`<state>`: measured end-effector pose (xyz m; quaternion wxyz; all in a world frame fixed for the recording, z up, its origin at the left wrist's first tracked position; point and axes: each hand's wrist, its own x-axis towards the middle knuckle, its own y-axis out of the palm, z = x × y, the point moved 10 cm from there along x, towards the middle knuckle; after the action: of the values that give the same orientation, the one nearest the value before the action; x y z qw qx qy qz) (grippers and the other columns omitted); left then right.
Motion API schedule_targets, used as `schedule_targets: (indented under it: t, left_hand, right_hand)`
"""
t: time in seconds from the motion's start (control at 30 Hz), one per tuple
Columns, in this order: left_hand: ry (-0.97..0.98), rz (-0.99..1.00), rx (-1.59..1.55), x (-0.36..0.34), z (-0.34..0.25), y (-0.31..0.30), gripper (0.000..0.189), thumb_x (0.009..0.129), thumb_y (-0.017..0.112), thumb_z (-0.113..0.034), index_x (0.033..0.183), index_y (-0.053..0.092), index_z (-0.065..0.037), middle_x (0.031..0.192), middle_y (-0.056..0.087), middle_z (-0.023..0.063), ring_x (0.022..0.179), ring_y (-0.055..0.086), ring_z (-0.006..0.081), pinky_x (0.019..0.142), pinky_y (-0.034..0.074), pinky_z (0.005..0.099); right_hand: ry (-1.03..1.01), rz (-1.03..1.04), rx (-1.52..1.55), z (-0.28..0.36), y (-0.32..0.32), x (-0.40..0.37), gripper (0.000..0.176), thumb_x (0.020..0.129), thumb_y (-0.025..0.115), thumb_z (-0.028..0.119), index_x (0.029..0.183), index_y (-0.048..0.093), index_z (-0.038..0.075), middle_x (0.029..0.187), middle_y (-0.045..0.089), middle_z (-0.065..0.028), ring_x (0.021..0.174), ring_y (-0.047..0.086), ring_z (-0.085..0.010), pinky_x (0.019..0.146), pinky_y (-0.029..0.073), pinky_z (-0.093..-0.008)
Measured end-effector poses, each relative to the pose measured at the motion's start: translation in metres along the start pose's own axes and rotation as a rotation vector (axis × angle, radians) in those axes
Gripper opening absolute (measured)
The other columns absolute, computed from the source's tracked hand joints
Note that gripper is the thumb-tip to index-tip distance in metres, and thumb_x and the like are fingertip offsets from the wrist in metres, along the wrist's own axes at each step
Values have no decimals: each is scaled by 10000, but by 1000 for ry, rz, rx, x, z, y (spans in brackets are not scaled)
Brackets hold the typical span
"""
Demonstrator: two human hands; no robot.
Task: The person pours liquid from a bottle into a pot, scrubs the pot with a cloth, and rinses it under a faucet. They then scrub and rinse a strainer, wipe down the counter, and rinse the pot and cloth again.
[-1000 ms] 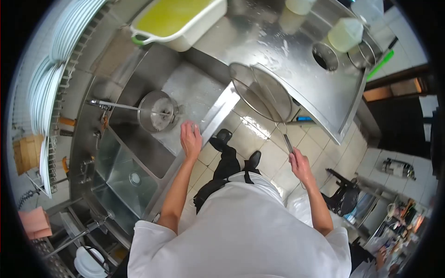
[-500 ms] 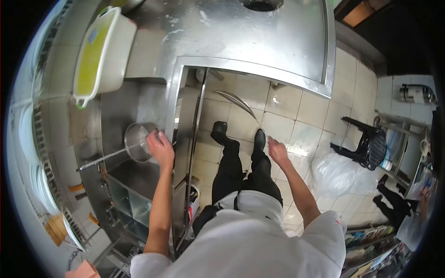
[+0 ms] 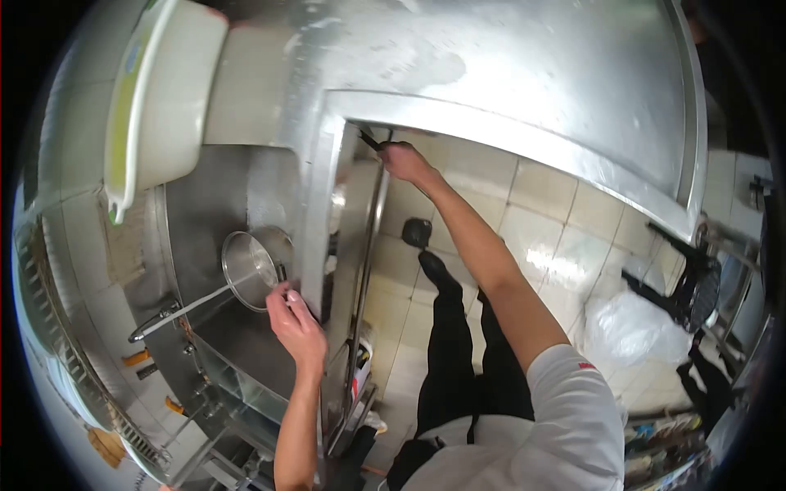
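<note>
2 hands are in view. The L hand point(image 3: 299, 331), left of centre, has its fingers half bent, w/ the tips just beside the rim of 1 pot point(image 3: 255, 270); if they grip it or not, I cannot tell. This pot is in 1 sink point(image 3: 205, 196), left-centre of the frame, w/ 1 tap point(image 3: 155, 322) whose spout points to it. The R hand point(image 3: 403, 162), upper middle, is closed around 1 dark handle point(image 3: 370, 141), near the counter point(image 3: 508, 65) corner; its far end is not clear. Also: 1 white tub point(image 3: 173, 98) upper left, 2 shoes point(image 3: 417, 232) approx. mid-frame, 1 bag point(image 3: 629, 329) at right.
</note>
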<state>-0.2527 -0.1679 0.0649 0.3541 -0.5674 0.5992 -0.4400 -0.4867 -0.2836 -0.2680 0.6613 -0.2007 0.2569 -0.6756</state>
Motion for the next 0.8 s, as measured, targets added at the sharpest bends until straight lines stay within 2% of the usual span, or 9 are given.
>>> schedule_targets:
  t: [0.07, 0.1, 0.17, 0.2, 0.27, 0.37, 0.6, 0.67, 0.8]
  left_hand:
    - [9, -17, 30, 2, 7, -4, 280, 950, 425, -202, 1024, 559, 32, 939, 580, 179, 874, 558, 307, 799, 428, 371]
    - [-21, -26, 33, 3, 12, -6, 279, 940, 445, -212, 1030, 557, 28, 935, 578, 181, 877, 560, 313, 792, 431, 378]
    - [-86, -41, -25, 2, 15, -13, 286, 916, 494, -232, 1043, 557, 17, 938, 576, 195, 880, 570, 343, 783, 440, 404]
    - [-107, -43, -27, 1, 18, -16, 283, 895, 521, -224, 1036, 557, 20, 962, 574, 198, 896, 564, 360, 788, 437, 425]
    - [-179, -32, -51, -5, 26, -20, 297, 871, 552, -233, 1027, 562, 20, 987, 574, 197, 912, 562, 371, 796, 435, 449]
    - [-137, -95, -15, -8, 32, -28, 331, 866, 555, -290, 1000, 571, 12, 979, 575, 178, 909, 568, 350, 796, 440, 449]
    - [-249, -87, -123, -20, 55, -44, 331, 865, 560, -308, 975, 568, 4, 985, 568, 167, 922, 566, 351, 797, 449, 454]
    - [-359, -168, -331, -23, 81, -34, 337, 846, 596, -306, 1007, 572, -11, 1022, 571, 167, 962, 567, 348, 823, 460, 441]
    - [-618, -114, -805, 3, 172, 46, 283, 781, 678, -307, 944, 629, -81, 934, 649, 124, 851, 635, 279, 786, 499, 374]
  right_hand:
    - [-63, -45, 50, 13, 15, 64, 295, 880, 456, 197, 1088, 555, 13, 1022, 605, -241, 1008, 591, -320, 839, 468, -427]
    - [239, 111, 57, 4, 9, 67, 427, 893, 458, 310, 1204, 537, 29, 1253, 539, -189, 1198, 490, -262, 973, 399, -375]
    - [169, 36, -131, -25, 25, 88, 586, 886, 504, 399, 1342, 434, 37, 1378, 460, -134, 1261, 438, -251, 1042, 354, -346]
    - [125, -9, -155, -86, 82, 101, 505, 880, 431, 385, 1292, 496, 101, 1332, 499, -144, 1249, 450, -294, 1063, 305, -446]
    - [177, 99, -257, -48, 48, 31, 426, 883, 477, 355, 1192, 574, 78, 1163, 588, -210, 1087, 561, -341, 918, 443, -420]
    - [114, -184, 38, 19, -16, -118, 390, 888, 515, 245, 1169, 553, -22, 1099, 587, -257, 1061, 546, -397, 919, 430, -445]
    - [209, 381, -473, -100, -48, -493, 377, 852, 596, 273, 1046, 616, -50, 1046, 629, -238, 1001, 590, -391, 872, 467, -428]
    - [1042, 383, -23, -146, -101, -586, 459, 799, 639, 285, 1126, 574, -31, 974, 642, -248, 790, 667, -294, 708, 537, -348]
    - [1322, 198, 408, -91, -186, -614, 462, 848, 596, 273, 1195, 487, -13, 1037, 590, -233, 785, 644, -305, 640, 532, -394]
